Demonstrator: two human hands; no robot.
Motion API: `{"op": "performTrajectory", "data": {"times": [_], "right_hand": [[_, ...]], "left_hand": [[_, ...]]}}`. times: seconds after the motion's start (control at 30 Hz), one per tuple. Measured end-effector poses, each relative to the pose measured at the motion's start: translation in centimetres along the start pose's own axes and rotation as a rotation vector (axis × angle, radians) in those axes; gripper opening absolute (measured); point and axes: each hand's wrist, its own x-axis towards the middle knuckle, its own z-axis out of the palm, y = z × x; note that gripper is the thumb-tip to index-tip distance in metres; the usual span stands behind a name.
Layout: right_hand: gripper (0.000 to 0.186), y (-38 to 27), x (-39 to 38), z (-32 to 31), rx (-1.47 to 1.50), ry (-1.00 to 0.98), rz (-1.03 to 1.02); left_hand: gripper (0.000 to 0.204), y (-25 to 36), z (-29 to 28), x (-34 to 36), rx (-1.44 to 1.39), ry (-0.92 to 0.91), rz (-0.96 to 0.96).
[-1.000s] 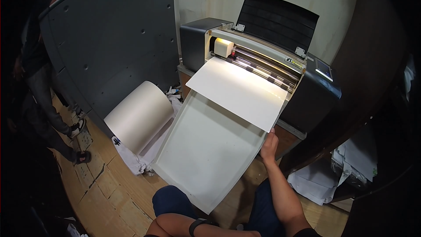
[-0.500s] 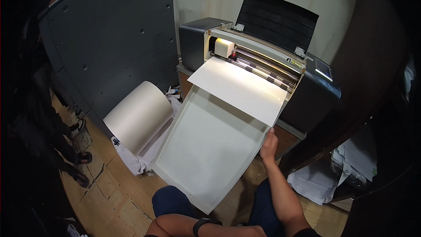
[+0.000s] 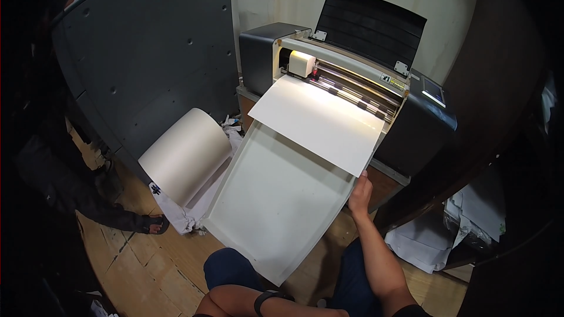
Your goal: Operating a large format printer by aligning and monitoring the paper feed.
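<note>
My right hand is closed on the right edge of a shallow white tray, which slopes down from the machine toward my knees. Above the tray, a white sheet sticks out of a dark cutting plotter, its front edge hanging over the tray and its right corner close to my right fingers. Inside the lit plotter, a white carriage stands toward the left end of the rail. My left forearm lies across my lap with a dark wristband. Only part of my left hand shows at the lower edge; its fingers are hidden.
The plotter's black lid stands raised. A large white roll lies left of the tray, beside a tall grey cabinet. Stacked white paper packs sit at the right. Another person's leg is at the far left.
The sheet has come a little farther out over the tray. The carriage has shifted slightly right. At the left, the other person's foot has moved to the right. My hands stay put.
</note>
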Motion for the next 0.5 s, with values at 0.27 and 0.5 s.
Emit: {"op": "performTrajectory", "data": {"times": [0.27, 0.5], "right_hand": [[0.059, 0.1, 0.0, 0.2, 0.039, 0.068, -0.038], [0.057, 0.1, 0.2, 0.3, 0.037, 0.074, -0.028]], "left_hand": [[0.038, -0.5, -0.4, -0.1, -0.007, -0.048, -0.005], [0.039, -1.6, 0.5, 0.6, -0.041, 0.047, 0.136]]}}
